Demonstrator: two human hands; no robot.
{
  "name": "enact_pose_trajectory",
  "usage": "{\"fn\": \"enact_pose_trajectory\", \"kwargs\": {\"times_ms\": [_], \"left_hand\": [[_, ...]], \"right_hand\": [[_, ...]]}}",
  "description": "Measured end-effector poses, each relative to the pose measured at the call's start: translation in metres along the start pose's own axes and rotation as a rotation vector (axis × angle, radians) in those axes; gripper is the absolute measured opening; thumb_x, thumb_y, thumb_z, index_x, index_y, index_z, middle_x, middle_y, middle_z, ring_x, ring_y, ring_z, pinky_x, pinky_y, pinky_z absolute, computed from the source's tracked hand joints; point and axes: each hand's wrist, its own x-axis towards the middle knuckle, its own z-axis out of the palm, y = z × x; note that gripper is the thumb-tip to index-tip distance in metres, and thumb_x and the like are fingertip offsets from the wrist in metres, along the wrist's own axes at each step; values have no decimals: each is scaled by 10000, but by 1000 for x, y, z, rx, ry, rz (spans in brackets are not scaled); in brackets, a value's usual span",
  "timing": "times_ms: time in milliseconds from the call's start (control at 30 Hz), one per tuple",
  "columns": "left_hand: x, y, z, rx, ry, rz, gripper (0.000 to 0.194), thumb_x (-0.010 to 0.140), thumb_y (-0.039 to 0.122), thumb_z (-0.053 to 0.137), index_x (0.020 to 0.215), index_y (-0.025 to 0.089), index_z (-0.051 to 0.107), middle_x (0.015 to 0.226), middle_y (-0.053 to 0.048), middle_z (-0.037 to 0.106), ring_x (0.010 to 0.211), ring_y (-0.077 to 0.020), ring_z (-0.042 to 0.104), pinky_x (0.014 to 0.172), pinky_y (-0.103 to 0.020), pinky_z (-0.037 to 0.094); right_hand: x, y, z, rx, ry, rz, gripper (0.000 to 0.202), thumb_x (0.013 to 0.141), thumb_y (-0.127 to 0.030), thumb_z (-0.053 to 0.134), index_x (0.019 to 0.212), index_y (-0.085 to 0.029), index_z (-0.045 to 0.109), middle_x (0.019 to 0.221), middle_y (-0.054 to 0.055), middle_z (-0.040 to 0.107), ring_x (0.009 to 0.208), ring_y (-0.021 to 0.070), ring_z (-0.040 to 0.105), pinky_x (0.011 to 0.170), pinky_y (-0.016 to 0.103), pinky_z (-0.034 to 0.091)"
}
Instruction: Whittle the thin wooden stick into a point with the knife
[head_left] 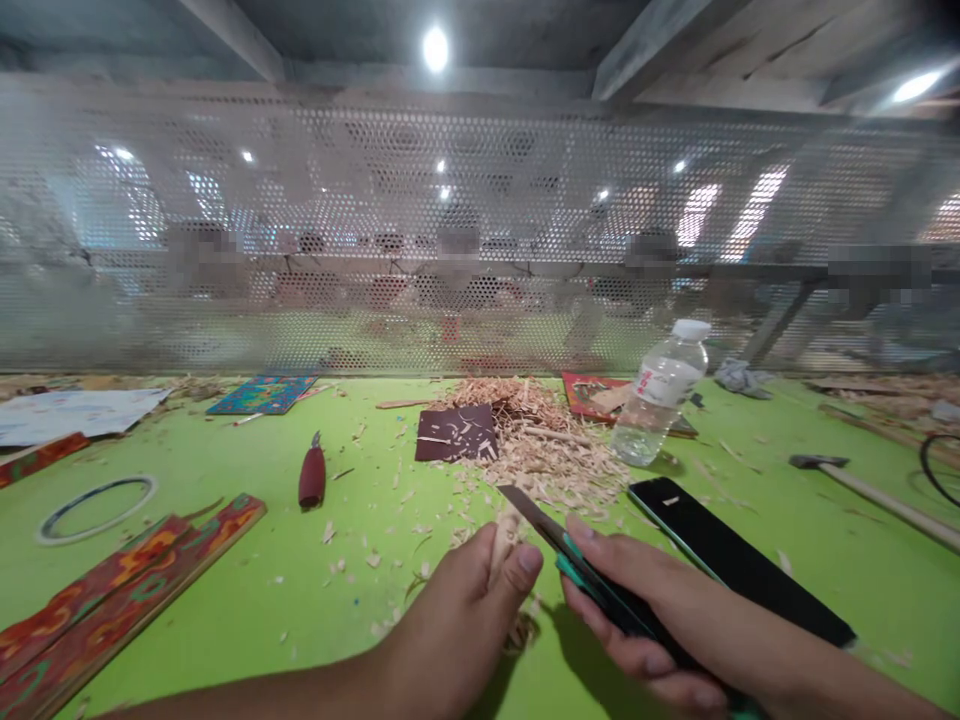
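My left hand (472,600) is closed around a small pale piece of carved wood (507,537), its top end sticking up past the thumb. Most of the piece is hidden by the fingers. My right hand (645,610) grips a utility knife (592,580) with a black and green handle. Its blade (529,512) is out and points up and left, close to the wood's top end; whether they touch I cannot tell. Behind both hands lies a heap of wood shavings (555,460), beside a dark brown square sheet (456,433) with chips on it.
A phone (739,555) lies right of my right hand, with a water bottle (664,395) behind it and a hammer (885,495) farther right. On the left are a red-handled carving knife (312,475), a tape roll (97,508) and painted wooden strips (150,610). Perforated metal screen (360,220) stands behind.
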Motion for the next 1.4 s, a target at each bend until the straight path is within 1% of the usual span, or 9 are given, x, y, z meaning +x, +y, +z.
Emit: {"fn": "enact_pose_trajectory", "kwargs": {"times_ms": [100, 200, 433, 667, 867, 933, 1100, 1300, 1400], "left_hand": [[-1, -3, -1, 74, 20, -11, 509, 1036, 649, 456, 1091, 180, 645, 984, -69, 656, 925, -229, 563, 913, -372, 452], [-1, -6, -2, 116, 26, -33, 549, 1014, 696, 455, 1038, 177, 630, 915, -44, 613, 879, -211, 552, 810, -341, 455], [0, -7, -2, 89, 11, -25, 487, 1005, 666, 521, 990, 185, 598, 884, -12, 571, 853, -186, 526, 809, -335, 434], [0, -12, -3, 82, 0, -64, 553, 973, 720, 522, 977, 171, 584, 869, -14, 564, 823, -186, 510, 772, -347, 432], [2, -14, -2, 109, -6, -127, 603, 920, 786, 530, 886, 185, 546, 804, 8, 519, 763, -180, 494, 701, -338, 412], [2, -13, -2, 143, 12, -114, 572, 944, 755, 523, 875, 188, 545, 792, 14, 517, 762, -180, 495, 698, -331, 408], [2, -10, 0, 173, 16, -4, 478, 1057, 616, 423, 886, 190, 558, 832, 7, 555, 792, -170, 506, 746, -307, 419], [1, -7, 2, 212, 30, 18, 446, 1075, 565, 413, 866, 200, 560, 833, 1, 599, 777, -169, 531, 749, -291, 427], [2, -7, 3, 208, 42, 21, 424, 1076, 546, 421, 901, 197, 584, 875, -17, 632, 816, -184, 561, 777, -302, 438]], "right_hand": [[0, 0, 0, -392, 105, -249, 692, 913, -869, 443, 688, -217, 507, 523, -77, 425, 422, 75, 302, 410, 191, 249], [0, -2, 1, -576, 120, -363, 708, 931, -868, 402, 662, -217, 468, 598, -49, 427, 552, 119, 354, 532, 254, 289], [1, 0, -2, -626, 119, -374, 664, 983, -821, 362, 700, -226, 447, 652, -48, 403, 601, 141, 347, 569, 284, 279], [1, -1, -4, -665, 100, -398, 660, 991, -812, 356, 689, -230, 437, 628, -52, 390, 577, 141, 352, 545, 290, 270], [2, -1, -8, -804, 186, -466, 632, 1010, -770, 392, 700, -221, 443, 685, -36, 405, 652, 158, 391, 583, 293, 281], [4, 2, -6, -762, 191, -433, 658, 993, -798, 386, 694, -216, 461, 669, -35, 427, 627, 147, 401, 563, 279, 295], [8, 8, 6, -428, 86, -173, 778, 878, -936, 318, 648, -220, 515, 471, -72, 396, 372, 84, 314, 354, 204, 259], [3, 6, 14, -92, 2, 30, 630, 1035, -735, 313, 709, -234, 509, 415, -116, 340, 279, 50, 159, 262, 115, 218], [0, 3, 13, -9, -27, 94, 620, 1074, -681, 264, 733, -230, 521, 429, -108, 369, 273, 49, 156, 240, 101, 217]]}}
